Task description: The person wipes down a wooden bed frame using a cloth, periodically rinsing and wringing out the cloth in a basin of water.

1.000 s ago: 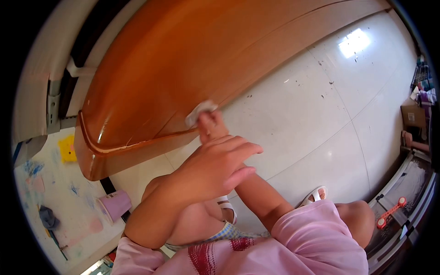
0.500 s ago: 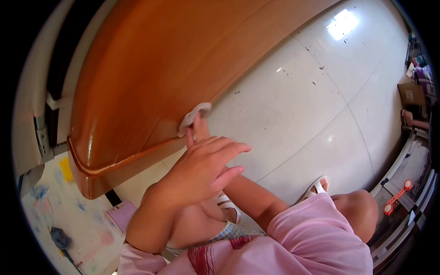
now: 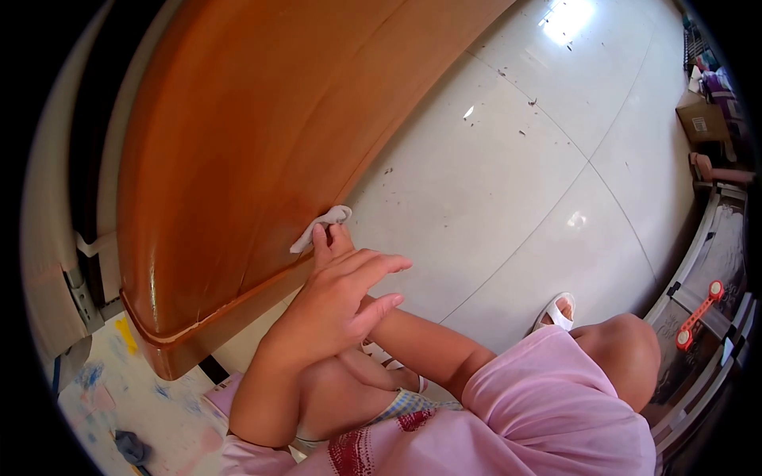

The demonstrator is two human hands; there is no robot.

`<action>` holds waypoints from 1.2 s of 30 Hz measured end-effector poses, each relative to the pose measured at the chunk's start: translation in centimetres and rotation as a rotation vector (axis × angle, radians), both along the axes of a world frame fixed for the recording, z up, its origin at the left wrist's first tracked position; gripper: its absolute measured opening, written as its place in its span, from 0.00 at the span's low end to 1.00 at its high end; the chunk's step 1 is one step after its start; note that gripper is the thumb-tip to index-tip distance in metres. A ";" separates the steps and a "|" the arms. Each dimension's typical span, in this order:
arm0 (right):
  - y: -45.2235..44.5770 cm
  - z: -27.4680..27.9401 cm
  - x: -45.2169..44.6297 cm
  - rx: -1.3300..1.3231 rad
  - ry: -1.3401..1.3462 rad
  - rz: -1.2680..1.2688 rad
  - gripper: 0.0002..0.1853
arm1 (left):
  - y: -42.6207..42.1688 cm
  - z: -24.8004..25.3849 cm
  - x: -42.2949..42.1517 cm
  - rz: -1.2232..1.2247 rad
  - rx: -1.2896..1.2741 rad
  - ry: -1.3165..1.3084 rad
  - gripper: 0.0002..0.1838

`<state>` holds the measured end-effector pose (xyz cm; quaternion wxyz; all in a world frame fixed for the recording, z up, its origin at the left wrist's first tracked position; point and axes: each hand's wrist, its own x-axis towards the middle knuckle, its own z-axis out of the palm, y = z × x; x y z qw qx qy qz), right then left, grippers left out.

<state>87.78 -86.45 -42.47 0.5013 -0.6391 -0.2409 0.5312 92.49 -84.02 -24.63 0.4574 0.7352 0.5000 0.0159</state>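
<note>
A white cloth (image 3: 324,228) is bunched against the lower edge of a large glossy brown wooden panel (image 3: 230,159). My right hand (image 3: 337,238) has its fingers on this cloth, pressing it to the wood; part of the hand is hidden behind my left. Crossing over my right wrist, my left hand (image 3: 337,297) is palm down with thumb and fingers apart, holding nothing. It seems to rest on or just above the right forearm; contact cannot be made out. A pale, worn line runs along the panel's rim at its lower left corner.
Pale floor tiles (image 3: 508,198) with scattered dark specks lie right of the panel. A cardboard box (image 3: 703,121) and a dark rack with a red-orange handle (image 3: 699,315) stand at the right. At lower left is a paint-stained white surface (image 3: 171,412) bearing a dark grey lump (image 3: 131,448).
The cloth and both hands now appear slightly lower and further left along the panel's edge. The whole view has shifted a little too. My right hand still holds the cloth.
</note>
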 end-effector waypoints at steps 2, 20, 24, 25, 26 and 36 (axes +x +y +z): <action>0.3 -1.1 -0.3 -0.072 0.008 0.025 0.12 | 0.2 -0.2 0.1 -0.022 -0.010 0.007 0.19; 10.9 -0.7 7.5 0.202 -0.073 -0.182 0.29 | 0.5 -0.6 1.1 0.004 -0.060 -0.005 0.18; 9.9 5.2 6.6 0.513 -0.240 -0.176 0.31 | 0.5 -0.1 0.9 0.069 -0.118 0.013 0.17; 9.8 6.0 6.8 0.640 -0.277 -0.169 0.31 | 0.5 0.4 0.9 0.140 -0.087 0.009 0.16; 10.0 5.9 7.1 0.641 -0.279 -0.174 0.31 | 0.5 0.6 0.9 0.210 -0.055 0.004 0.16; 12.3 -3.6 8.8 0.264 -0.040 -0.110 0.32 | 0.1 0.2 2.2 0.179 0.211 -0.198 0.12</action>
